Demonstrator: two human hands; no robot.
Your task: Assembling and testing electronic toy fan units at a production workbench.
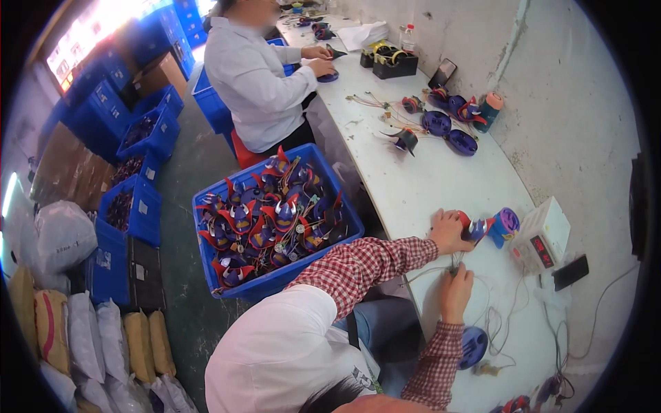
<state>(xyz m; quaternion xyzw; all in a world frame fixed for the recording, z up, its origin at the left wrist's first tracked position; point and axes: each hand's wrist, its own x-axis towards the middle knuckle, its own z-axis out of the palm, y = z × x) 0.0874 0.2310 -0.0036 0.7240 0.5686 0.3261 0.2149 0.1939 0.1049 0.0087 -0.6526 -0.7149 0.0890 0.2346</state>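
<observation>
Mid-frame right on the desk (427, 179): left hand (447, 233) closed around a red-and-blue toy part (490, 227), right hand (456, 286) pinching its thin wires (475, 282); apparently wiring or testing, next move needing fine lead placement.

A small assembly workshop: a long white table (427, 179) strewn with wired toy parts (447, 124), blue crates (275, 282) heaped with the same pieces, stacked sacks (131, 344) on the concrete floor, bare plaster walls.

Toy part (492, 227) on table (441, 179), crate (275, 220) left of table
</observation>
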